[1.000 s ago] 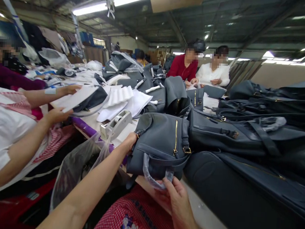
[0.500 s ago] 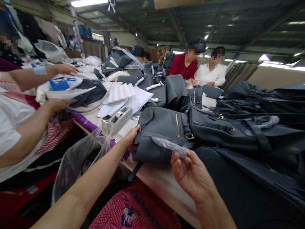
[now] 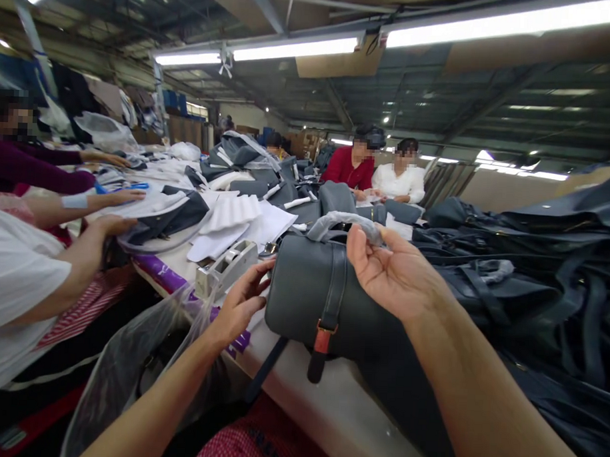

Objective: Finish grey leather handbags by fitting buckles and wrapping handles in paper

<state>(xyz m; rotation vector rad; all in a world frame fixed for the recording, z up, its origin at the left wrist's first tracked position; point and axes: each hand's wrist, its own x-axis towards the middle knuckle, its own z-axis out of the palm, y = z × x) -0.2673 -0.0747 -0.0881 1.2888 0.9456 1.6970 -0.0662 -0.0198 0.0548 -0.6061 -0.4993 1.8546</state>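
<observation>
A dark blue-grey leather bag (image 3: 303, 288) stands on the table edge in front of me, its rounded flap towards me. Down the flap runs a strap with a gold buckle (image 3: 327, 328) and a reddish wrapped piece below it. My right hand (image 3: 393, 268) is closed on the bag's top handle (image 3: 342, 220), which is wrapped in thin translucent film. At the bag's left end is my left hand (image 3: 245, 296), thumb and fingers apart, fingertips against or just beside the leather. Contact there is hard to make out.
A tape dispenser (image 3: 227, 266) stands left of the bag, near white foam sheets (image 3: 230, 219). More dark bags (image 3: 548, 264) are piled at right. A clear plastic bag (image 3: 130, 362) hangs at the table edge. Co-workers handle items at left; two people (image 3: 348, 167) are across the table.
The bag has turned so its flap faces me instead of its zippered side. My right hand has raised the wrapped handle above it. My left hand has loosened and shifted slightly left and down.
</observation>
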